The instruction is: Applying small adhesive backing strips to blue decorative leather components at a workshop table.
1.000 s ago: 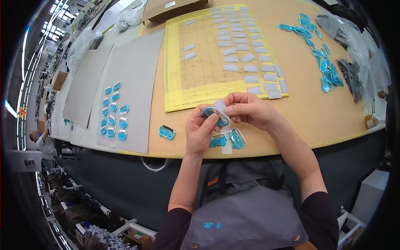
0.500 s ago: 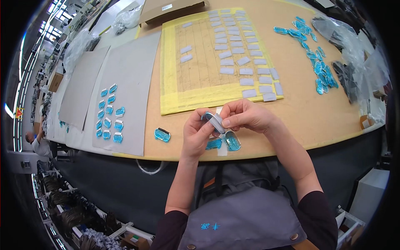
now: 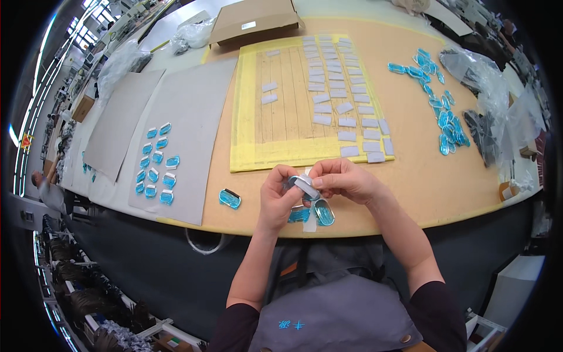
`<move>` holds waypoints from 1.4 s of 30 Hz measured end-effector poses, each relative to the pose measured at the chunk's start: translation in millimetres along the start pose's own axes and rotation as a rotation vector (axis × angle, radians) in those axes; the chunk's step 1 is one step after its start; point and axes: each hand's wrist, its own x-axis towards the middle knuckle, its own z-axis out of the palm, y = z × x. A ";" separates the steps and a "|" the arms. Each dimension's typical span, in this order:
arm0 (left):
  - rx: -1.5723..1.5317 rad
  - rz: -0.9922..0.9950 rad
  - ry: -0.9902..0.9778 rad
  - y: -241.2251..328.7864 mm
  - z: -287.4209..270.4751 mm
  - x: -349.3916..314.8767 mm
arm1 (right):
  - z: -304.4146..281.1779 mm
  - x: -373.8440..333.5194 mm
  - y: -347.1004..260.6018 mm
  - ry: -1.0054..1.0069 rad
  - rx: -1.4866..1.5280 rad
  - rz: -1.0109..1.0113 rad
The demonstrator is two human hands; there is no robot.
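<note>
Near the table's front edge, my left hand [image 3: 277, 198] pinches a small clear-rimmed oval piece whose face is mostly hidden by fingers. Along it lies a pale grey strip [image 3: 306, 187], which the thumb and fingers of my right hand [image 3: 347, 180] grip at its right end. Just below the hands, a blue oval piece [image 3: 324, 213] and a second blue piece [image 3: 298, 215] rest on the table beside a white tape strip [image 3: 309, 225]. Off to the left sits another blue piece with a dark strip along its top edge [image 3: 230, 198].
A yellow-edged board [image 3: 243, 158] bears many grey strips, mostly in columns on its right. Blue pieces with pale strips stand in rows on a grey sheet [image 3: 196, 135]. Loose blue pieces [image 3: 451, 129] lie far right by clear plastic bags [image 3: 487, 76]. A cardboard box [image 3: 255, 20] is behind.
The whole view has shifted, so the table and hands appear slightly lower. Both hands keep their grip on the oval piece and strip, which is turned slightly.
</note>
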 end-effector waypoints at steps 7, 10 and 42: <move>0.056 -0.036 0.039 -3.4 0.3 -11.7 | 11.8 -7.2 10.1 0.126 -0.211 -0.094; 0.136 0.021 -0.005 -7.8 -7.0 -15.5 | 8.5 -6.1 12.9 0.076 -0.183 -0.095; 0.562 0.515 0.072 12.4 16.4 28.2 | -3.7 0.0 3.7 0.226 -0.264 -0.629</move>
